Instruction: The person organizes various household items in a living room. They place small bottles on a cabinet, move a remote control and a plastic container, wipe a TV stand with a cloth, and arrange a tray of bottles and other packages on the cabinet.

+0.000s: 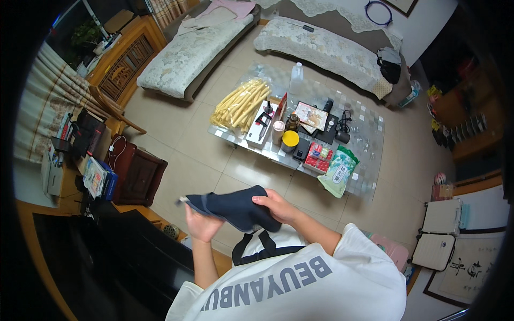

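Note:
A dark navy piece of fabric (pixel 237 206), rounded at one end and narrower at the other, is held up in front of my white shirt; its exact kind cannot be told. My left hand (pixel 202 222) grips its narrow end, where a small pale tip sticks out. The thumb of my right hand (pixel 277 204) presses on the wide end, with the fingers hidden behind the cloth. Black straps (pixel 267 244) lie across my front, just below the fabric.
Beyond my hands stands a glass coffee table (pixel 369 136) bearing a bag of yellow sticks (pixel 243 104), a yellow-lidded jar (pixel 290 139) and a green packet (pixel 339 170). A brown leather chair (pixel 140 172) is at left; suitcases (pixel 433 251) stand at right.

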The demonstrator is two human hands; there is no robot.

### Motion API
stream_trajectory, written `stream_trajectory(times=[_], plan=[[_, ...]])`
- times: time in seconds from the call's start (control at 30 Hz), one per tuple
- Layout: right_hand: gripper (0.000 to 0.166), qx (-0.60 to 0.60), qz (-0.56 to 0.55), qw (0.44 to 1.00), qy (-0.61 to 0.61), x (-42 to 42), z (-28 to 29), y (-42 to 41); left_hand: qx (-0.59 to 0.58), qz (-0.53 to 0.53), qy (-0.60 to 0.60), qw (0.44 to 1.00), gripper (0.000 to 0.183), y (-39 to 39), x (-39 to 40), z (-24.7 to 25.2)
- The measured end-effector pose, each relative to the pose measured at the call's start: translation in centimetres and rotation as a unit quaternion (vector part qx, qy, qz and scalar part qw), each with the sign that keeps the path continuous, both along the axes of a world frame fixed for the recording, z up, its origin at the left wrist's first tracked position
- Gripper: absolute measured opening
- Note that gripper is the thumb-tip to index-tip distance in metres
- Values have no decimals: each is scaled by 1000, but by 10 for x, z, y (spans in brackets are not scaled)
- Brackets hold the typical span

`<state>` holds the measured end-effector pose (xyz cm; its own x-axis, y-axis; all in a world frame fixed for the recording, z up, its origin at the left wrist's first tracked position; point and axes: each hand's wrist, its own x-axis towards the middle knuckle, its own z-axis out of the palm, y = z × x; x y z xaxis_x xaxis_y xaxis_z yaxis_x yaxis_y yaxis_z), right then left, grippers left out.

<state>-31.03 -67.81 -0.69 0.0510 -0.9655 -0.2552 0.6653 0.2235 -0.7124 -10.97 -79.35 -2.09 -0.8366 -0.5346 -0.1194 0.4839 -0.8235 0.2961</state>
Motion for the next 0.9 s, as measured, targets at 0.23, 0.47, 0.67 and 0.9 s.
stream_trajectory(times=[0.23,0.47,0.67,0.9], plan=[[26,4,-29,993,113,18,-43,-42,-100,-4,-207,973,47,-35,24,-35],[26,-8,-12,975,220,-31,-88,-85,-136,133,-472,861,73,-66,-25,-24],[30,-42,196,951,235,-137,-94,-149,-482,46,-567,666,64,-96,-105,-11],[24,55,52,904,421,-381,-181,-268,-606,-124,-713,330,28,-151,-159,-49]])
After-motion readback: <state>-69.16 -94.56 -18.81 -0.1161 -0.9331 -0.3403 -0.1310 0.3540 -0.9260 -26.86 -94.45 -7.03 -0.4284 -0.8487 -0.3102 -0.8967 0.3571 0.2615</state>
